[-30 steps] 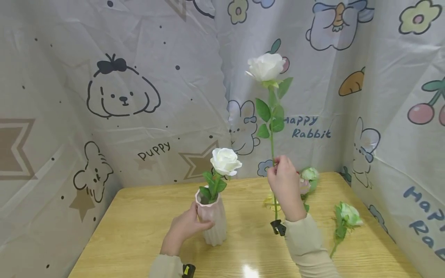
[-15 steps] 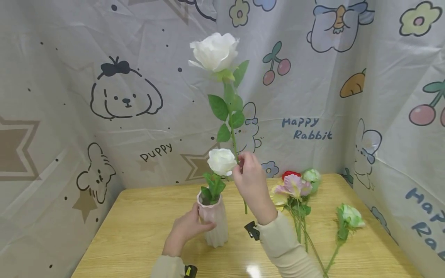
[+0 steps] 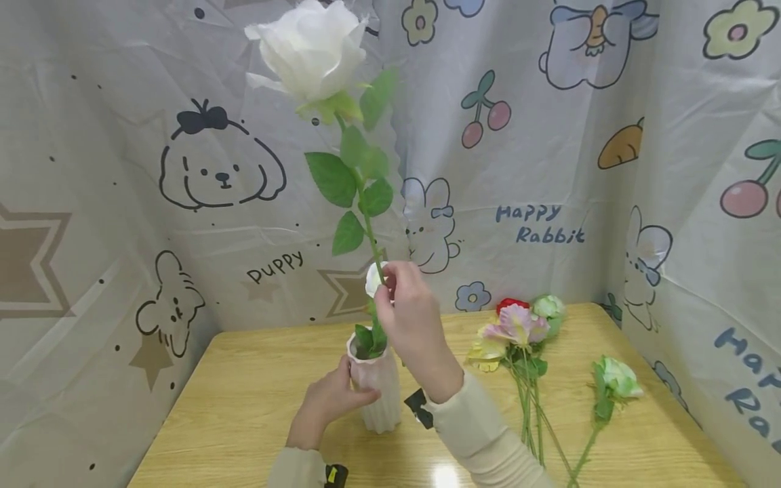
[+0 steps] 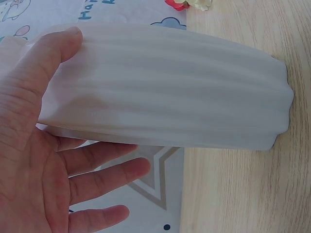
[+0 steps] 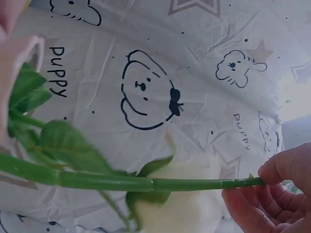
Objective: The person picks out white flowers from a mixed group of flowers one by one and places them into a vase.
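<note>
A pale pink ribbed vase stands upright on the table, with a shorter white rose in it. My left hand holds the vase near its top; in the left wrist view the thumb lies across one side and the fingers extend along the other. My right hand pinches the stem of a taller white rose between thumb and fingertips. This rose tilts left above the vase. In the right wrist view its stem runs past the vase rim. The hand partly hides the shorter rose.
On the right of the wooden table lies a bunch of flowers with a pink flower, a yellow flower, a red flower and a pale green flower. Another green flower lies nearer the right edge. Printed curtains surround the table.
My right hand has carried the taller white rose leftward from the table's right side to the vase, and its bloom now appears larger and higher. My left hand has kept its hold on the vase.
</note>
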Demonstrator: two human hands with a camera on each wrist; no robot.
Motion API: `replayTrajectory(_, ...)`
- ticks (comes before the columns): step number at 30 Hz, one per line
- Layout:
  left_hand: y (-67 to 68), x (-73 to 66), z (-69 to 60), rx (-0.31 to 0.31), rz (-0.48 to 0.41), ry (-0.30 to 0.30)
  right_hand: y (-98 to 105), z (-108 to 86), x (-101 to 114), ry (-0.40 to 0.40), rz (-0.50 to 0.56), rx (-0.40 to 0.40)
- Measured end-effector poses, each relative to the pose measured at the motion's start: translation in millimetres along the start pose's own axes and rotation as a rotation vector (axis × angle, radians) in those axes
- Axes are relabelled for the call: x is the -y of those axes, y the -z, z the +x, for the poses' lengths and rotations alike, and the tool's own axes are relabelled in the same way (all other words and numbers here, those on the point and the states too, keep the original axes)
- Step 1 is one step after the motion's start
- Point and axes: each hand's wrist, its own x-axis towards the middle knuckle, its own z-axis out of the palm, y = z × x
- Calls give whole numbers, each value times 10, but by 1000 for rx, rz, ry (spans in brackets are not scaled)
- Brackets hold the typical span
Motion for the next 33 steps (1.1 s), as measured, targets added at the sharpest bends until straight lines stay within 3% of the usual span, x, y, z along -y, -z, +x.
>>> replayTrajectory(7,13,-6,-4,-19,-66,-84,-65,72,116,34,53,-30)
replayTrajectory(15,-4,25,-1,-16,-16,-46,-294,58,93,44,122,-21)
replayTrajectory(26,15,19,-22,-1,38,-53,-614,-258,-33,0,122,132)
replayTrajectory(30,11,24,-24,-9,21,-81,-702,-404,-139,-51,97,208)
replayTrajectory(33,6,27,-17,-3,31,-66,-747,-503,-220,-98,75,262)
